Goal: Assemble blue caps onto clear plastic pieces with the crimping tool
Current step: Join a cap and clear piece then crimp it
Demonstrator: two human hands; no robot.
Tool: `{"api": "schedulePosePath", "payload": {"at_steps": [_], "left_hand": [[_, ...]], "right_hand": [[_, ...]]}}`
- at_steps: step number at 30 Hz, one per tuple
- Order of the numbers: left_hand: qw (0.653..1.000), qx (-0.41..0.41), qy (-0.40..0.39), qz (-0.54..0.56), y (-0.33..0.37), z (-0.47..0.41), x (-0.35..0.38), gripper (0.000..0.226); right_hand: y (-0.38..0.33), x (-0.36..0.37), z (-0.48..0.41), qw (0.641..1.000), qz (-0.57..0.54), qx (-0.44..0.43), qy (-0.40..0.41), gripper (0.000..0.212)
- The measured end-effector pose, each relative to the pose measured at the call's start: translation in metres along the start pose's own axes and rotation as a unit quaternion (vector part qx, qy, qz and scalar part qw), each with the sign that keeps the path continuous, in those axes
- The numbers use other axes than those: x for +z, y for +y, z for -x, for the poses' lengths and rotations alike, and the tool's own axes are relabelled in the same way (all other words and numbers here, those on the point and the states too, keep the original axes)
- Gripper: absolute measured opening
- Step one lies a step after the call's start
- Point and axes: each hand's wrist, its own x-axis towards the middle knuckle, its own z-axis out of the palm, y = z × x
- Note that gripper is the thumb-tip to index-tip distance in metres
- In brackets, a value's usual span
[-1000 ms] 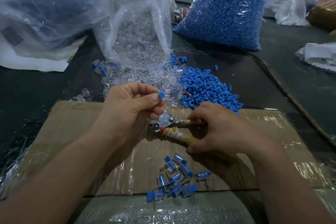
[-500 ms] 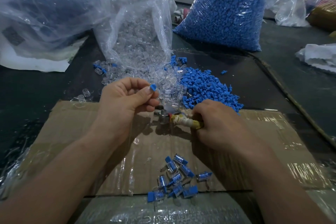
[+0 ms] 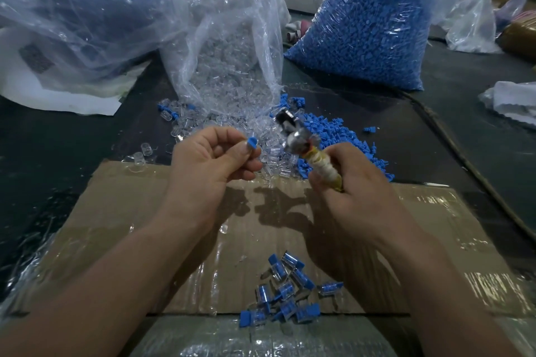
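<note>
Raised since a second ago: my left hand [image 3: 211, 174] has come up a little with its blue cap [image 3: 251, 143]. The crimping tool [image 3: 293, 132], which lay low on the cardboard [image 3: 121, 211], is now clear of it.

Left hand: held above the far edge of the cardboard, palm toward me. Thumb and forefinger pinch the cap at their tips; the other fingers are curled in. I cannot tell whether a clear piece already sits under the cap.

Crimping tool: head tilted up and away to the left, over the spilled clear pieces [image 3: 185, 127] and just beside the loose blue caps [image 3: 333, 133] on the desk [image 3: 58, 148]. The head is blurred, so I cannot tell how its jaws stand.

Right hand [image 3: 359, 185]: wrapped round the taped handle, knuckles up. The two hands are near each other but apart.

Finished pieces [image 3: 285, 293] lie in a small heap at the near edge of the cardboard.

Judgement: the step in hand is bringing cap and tool together. To do it well, I should seat the cap square on a clear piece before it enters the tool, keep my fingertips behind the cap and squeeze evenly. A crooked cap would likely crimp askew or slip out.
</note>
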Motion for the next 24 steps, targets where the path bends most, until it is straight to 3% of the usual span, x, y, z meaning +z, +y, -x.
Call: {"api": "schedulePosePath", "payload": {"at_steps": [24], "left_hand": [[0.996,0.043,-0.011,-0.079,0.0022,0.0077,0.0058,0.018]], "right_hand": [[-0.0026,0.0087,-0.0029,0.995,0.065,-0.039,-0.063,0.021]]}}
